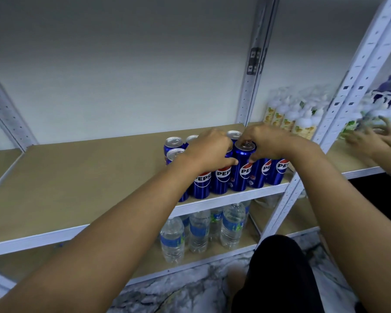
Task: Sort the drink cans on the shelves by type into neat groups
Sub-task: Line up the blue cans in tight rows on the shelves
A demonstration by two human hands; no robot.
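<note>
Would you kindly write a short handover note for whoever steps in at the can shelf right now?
Left hand: fingers curled over the tops of the blue Pepsi cans on the left of the group.
Right hand: grips the raised Pepsi can at its top.
Cans: all blue Pepsi, upright, clustered near the front edge of the middle shelf.
Done: one type grouped.
Left: seat the raised can and straighten the rows.
Below: water bottles. Another person's hands work the next bay.
</note>
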